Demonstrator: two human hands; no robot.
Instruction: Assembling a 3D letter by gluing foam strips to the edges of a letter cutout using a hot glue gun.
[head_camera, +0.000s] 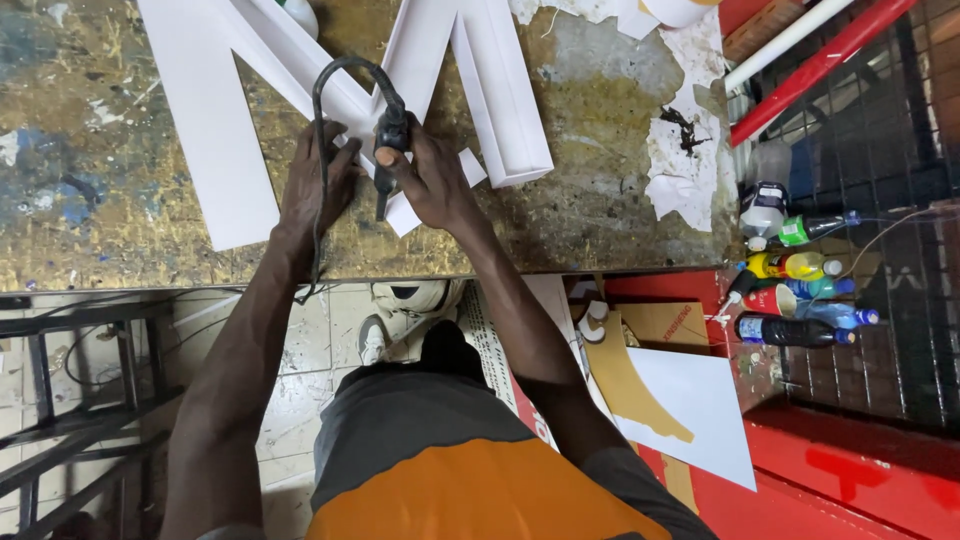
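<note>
Two hands work close together at the near edge of the tabletop (620, 215). The right hand (432, 180) is closed around a dark tool (389, 135), held upright with its tip down on the white letter (300, 75). The left hand (318, 180) lies flat with spread fingers on the same white piece, just beside the tip, and holds nothing. The letter lies on the stained tabletop, its lower points reaching almost to the edge in front of the person.

Several things could go wrong from this position. The left fingers are very near the tip, so a small slip of the tool could touch or hurt them. The black cord (322, 120) makes a loop over the tool and then runs under the left wrist and down off the edge; if it catches, it could pull the tool sideways and spoil the line on the letter. The white walls look thin, so too much pressure may bend or mark them. Loose paper scraps (680, 170) lie well apart on the right.
</note>
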